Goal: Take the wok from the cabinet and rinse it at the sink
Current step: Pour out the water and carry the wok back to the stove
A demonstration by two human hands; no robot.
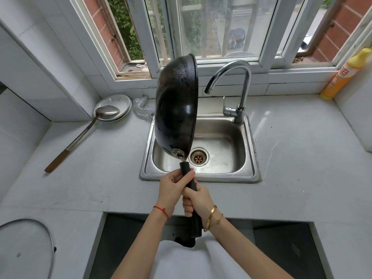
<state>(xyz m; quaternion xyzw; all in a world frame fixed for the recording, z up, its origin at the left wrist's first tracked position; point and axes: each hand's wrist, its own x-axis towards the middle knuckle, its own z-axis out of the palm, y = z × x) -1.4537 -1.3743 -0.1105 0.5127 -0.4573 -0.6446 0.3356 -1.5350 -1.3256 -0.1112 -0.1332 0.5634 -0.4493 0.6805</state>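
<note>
A black wok point(176, 105) is held on edge over the left side of the steel sink point(249, 150), its rounded underside facing left and its rim toward the faucet point(244, 85). Its long black handle point(188, 178) runs down toward me. My left hand point(173, 188) grips the handle near the top, and my right hand point(196, 200) grips it just below. No water is seen running from the faucet. The wok's inside is hidden from me.
A long metal ladle point(80, 135) rests on stacked white plates point(118, 101) at the left of the counter. A mesh scrubber point(142, 106) lies beside them. A yellow detergent bottle point(345, 75) stands far right. A glass lid point(26, 246) sits at lower left.
</note>
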